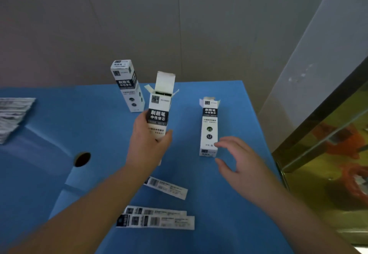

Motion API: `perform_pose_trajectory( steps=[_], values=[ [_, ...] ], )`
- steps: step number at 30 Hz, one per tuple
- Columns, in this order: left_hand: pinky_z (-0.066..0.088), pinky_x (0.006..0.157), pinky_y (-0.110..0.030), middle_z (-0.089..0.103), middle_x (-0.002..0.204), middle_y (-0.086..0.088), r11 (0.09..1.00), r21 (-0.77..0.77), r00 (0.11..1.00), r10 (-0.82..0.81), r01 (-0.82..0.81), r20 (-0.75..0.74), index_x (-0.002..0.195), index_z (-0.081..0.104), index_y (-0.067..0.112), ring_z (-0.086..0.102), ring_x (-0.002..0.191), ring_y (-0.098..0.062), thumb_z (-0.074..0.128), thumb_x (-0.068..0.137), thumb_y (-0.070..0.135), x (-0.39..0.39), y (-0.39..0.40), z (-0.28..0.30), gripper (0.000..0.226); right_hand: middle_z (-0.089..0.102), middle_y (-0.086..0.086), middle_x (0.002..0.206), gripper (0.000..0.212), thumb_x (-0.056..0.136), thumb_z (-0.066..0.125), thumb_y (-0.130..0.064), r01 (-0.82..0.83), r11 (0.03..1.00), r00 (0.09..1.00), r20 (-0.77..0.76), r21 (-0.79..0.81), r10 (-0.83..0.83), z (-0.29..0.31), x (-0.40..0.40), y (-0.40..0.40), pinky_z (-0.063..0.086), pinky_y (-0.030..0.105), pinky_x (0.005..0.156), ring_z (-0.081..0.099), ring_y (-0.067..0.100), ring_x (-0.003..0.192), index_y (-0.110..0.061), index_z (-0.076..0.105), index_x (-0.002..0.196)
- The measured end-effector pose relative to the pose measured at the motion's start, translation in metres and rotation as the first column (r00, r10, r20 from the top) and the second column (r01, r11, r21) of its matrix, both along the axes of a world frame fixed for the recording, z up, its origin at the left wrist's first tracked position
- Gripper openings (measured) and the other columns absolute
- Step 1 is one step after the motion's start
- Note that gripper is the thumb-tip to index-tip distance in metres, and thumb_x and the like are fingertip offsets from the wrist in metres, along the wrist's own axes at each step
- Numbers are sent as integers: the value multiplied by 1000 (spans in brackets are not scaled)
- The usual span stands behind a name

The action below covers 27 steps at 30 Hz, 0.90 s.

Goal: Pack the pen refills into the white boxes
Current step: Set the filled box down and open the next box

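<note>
Left hand: the left hand [148, 138] grips the lower part of an open white box [159, 112], fingers and thumb curled round it, holding it upright above the table [239, 204].
Held box: its top flap stands up and the side flaps are spread; something dark shows just inside the mouth, too blurred to say what it is.
Right hand: the right hand [242, 162] is spread, fingers relaxed, holding nothing; its fingertips are just beside the base of the right box [209, 128], and I cannot tell whether they touch it.
Right box: stands upright on the table, top flaps open.
Closed box: a third box [127, 86] stands at the back left, lid shut, leaning slightly.
Flat packs: three flat printed packs [157, 218] lie on the table near the person, one partly under the left forearm.
Stack: a pile of flat printed pieces [14, 114] lies at the far left edge.
Table: blue, with a round hole [82, 159] left of the left arm.
</note>
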<state>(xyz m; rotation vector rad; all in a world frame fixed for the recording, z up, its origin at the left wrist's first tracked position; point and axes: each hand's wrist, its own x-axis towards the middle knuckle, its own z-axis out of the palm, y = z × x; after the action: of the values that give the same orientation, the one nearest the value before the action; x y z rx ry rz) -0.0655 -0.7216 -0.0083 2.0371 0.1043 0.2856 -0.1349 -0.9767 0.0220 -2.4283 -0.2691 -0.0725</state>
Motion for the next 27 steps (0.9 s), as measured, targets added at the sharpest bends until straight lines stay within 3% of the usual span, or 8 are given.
perform_pose_trajectory(
  steps=[3,7,9,12,15,21,24,27],
  values=[
    [51,81,-15,57,122,17,999,14,997,-31,30,70,135,43,47,62,108,-1,83,84,38,-33,23,-1,66,53,-17,127,36,92,69,-29,-41,999,999,8,-19,41,2,-4,17,41,20,103,54,5,120,-23,61,127],
    [57,92,-44,57,119,15,999,24,983,-45,42,180,125,39,68,62,114,-19,79,77,52,-63,58,-1,65,38,-19,146,75,84,68,-61,-198,973,966,-190,-116,174,-3,-19,52,33,26,115,36,1,135,-31,40,147],
    [58,89,-57,57,114,6,999,17,977,-47,44,210,120,42,64,62,111,-33,80,76,51,-73,76,-5,60,24,-14,158,103,74,71,-71,-312,928,913,-332,-202,235,-10,-28,73,22,25,120,21,6,145,-31,24,156],
    [61,87,-55,51,119,2,999,-13,981,-36,39,192,124,47,46,58,117,-38,87,79,51,-84,100,-16,60,18,-10,161,117,69,73,-73,-369,877,892,-382,-309,241,-21,-38,101,17,27,120,15,12,148,-29,14,159],
    [63,88,-45,46,125,5,998,-53,983,-24,34,182,133,44,34,56,121,-36,81,74,51,-90,120,-26,71,28,-8,152,103,76,71,-67,-335,858,920,-331,-389,209,-29,-41,123,25,33,119,24,16,142,-27,21,157],
    [49,85,-6,49,126,-7,987,-131,971,-61,93,232,118,34,74,57,117,-32,79,75,54,-94,146,-37,66,54,-4,107,29,91,66,-36,-143,912,971,-235,-384,53,-34,-32,143,42,32,93,52,20,109,-22,63,117],
    [50,90,-11,49,123,-6,978,-139,954,-109,153,280,121,36,73,57,115,-28,78,77,50,-94,150,-44,65,56,-2,91,12,92,65,-30,-76,919,956,-291,-388,-44,-30,-23,150,47,35,78,57,20,91,-19,68,96],
    [54,101,-40,48,125,-4,972,-143,949,-140,186,284,127,35,70,56,119,-30,78,80,47,-91,153,-51,67,55,0,77,20,90,62,-27,-26,913,942,-315,-408,-115,-25,-19,155,43,36,61,57,22,73,-19,58,72]
  ],
)
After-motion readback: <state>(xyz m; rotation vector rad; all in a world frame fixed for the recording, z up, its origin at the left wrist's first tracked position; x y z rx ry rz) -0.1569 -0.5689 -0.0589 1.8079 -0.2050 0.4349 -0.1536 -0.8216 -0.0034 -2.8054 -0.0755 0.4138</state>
